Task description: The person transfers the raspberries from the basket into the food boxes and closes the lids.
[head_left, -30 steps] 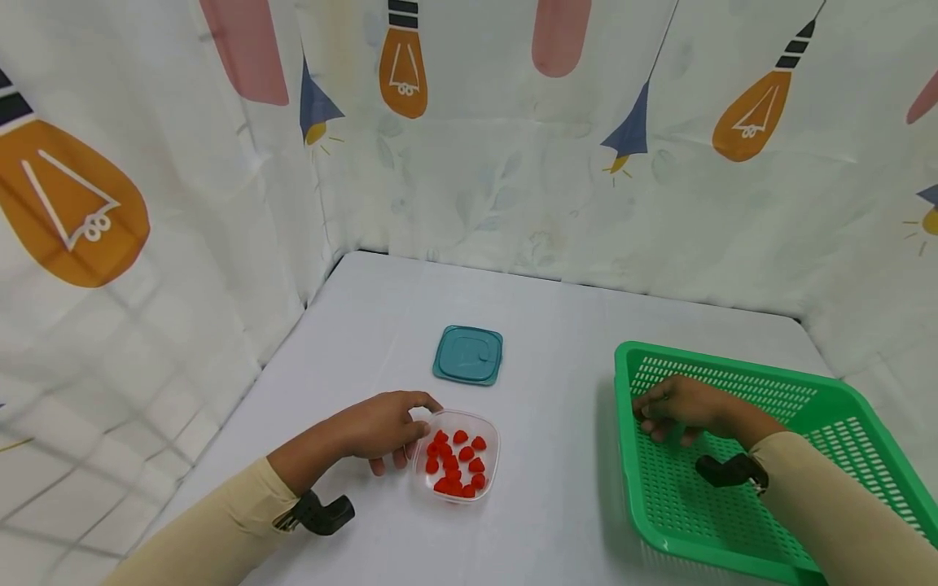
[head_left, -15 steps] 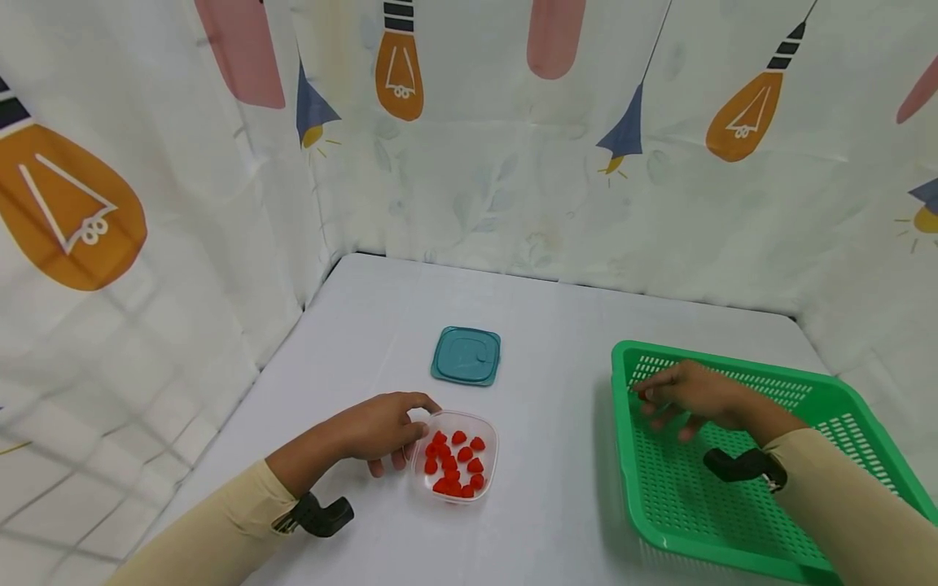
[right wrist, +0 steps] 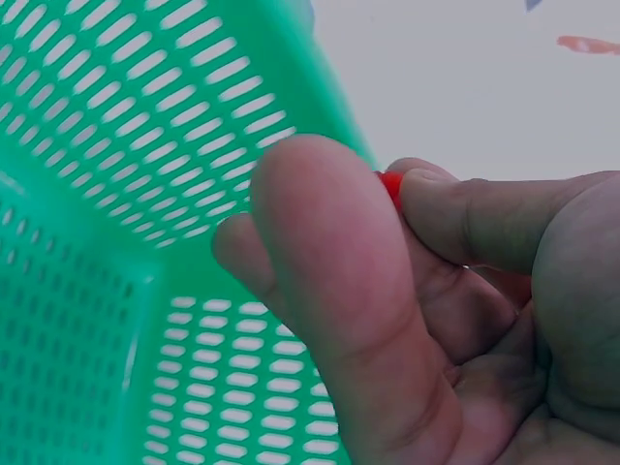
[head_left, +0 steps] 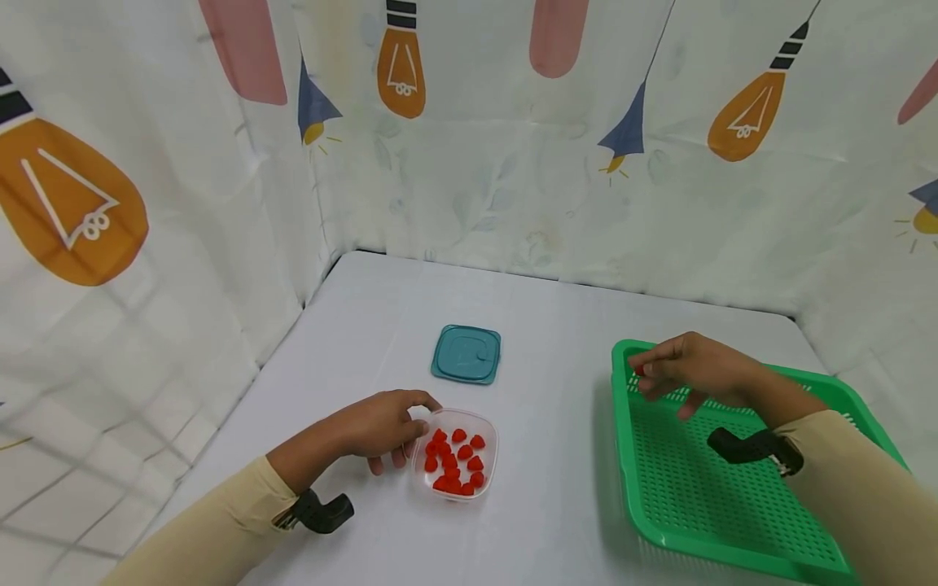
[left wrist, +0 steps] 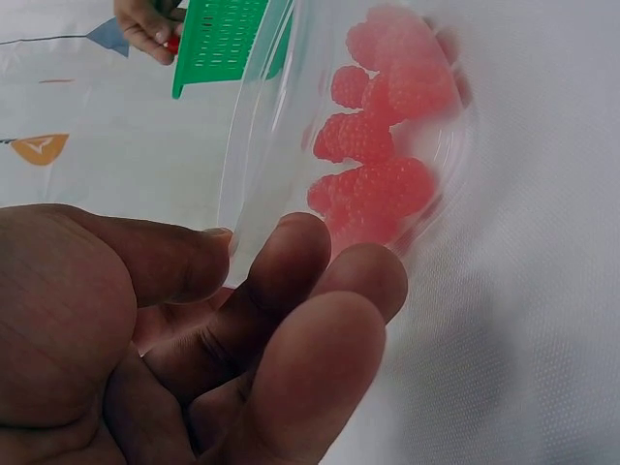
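Observation:
A clear plastic container (head_left: 488,426) holding several red raspberries (head_left: 452,473) sits on the table. My left hand (head_left: 377,425) grips its left side, thumb and fingers at the rim; the left wrist view shows the thumb against the clear wall, with curled fingers overlapping the lower raspberries. Over the far left corner of the green plastic basket (head_left: 689,488), my right hand (head_left: 703,368) pinches one red raspberry (right wrist: 390,186) between thumb and fingers. Most of that raspberry is hidden by the fingertips.
A teal square lid (head_left: 466,355) lies flat behind the container. White tabletop (head_left: 550,456) separates container and basket. A printed curtain (head_left: 513,163) hangs along the table's back and left sides.
My right hand has risen from inside the basket to the height of its far left rim, bringing the raspberry up. The left hand and the container have stayed in place.

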`<state>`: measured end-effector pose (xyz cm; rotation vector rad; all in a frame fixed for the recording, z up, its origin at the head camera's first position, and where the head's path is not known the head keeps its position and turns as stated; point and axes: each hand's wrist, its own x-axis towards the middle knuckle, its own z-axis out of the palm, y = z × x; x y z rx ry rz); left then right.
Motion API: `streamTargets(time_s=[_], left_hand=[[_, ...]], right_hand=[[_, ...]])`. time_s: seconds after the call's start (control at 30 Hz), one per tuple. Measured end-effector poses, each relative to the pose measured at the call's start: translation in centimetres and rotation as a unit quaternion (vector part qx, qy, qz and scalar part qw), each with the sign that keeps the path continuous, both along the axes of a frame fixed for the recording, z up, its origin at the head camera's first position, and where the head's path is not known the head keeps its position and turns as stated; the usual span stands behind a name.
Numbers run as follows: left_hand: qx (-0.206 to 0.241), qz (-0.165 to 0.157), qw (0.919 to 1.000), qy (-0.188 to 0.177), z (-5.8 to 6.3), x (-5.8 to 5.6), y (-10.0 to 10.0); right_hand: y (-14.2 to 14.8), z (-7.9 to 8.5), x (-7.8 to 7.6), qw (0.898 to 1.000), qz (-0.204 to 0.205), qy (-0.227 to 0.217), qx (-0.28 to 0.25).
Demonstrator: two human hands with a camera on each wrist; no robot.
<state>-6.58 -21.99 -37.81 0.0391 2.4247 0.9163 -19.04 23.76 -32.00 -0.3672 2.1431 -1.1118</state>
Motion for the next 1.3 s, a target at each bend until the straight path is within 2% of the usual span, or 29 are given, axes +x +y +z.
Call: streamTargets(time_s=[0.27, 0.47, 0.83, 1.3], left_hand=[[0.003, -0.002, 1.0000, 0.000, 0.4, 0.0, 0.2], [0.001, -0.001, 1.0000, -0.002, 0.4, 0.0, 0.2], [0.002, 0.002, 1.0000, -0.002, 0.2, 0.1, 0.0], [0.005, -0.005, 1.0000, 0.004, 0.1, 0.1, 0.0]], right_hand=[[-1.4, 2.4, 0.1, 1.000, 0.012, -0.008, -0.003], [-3.5, 3.3, 0.4, 1.000, 0.027, -0.013, -0.007], [-8.8, 3.2, 1.3, 0.997, 0.062, -0.023, -0.027], [-14.4, 2.0, 2.8, 0.992, 0.110, -0.053, -0.034]])
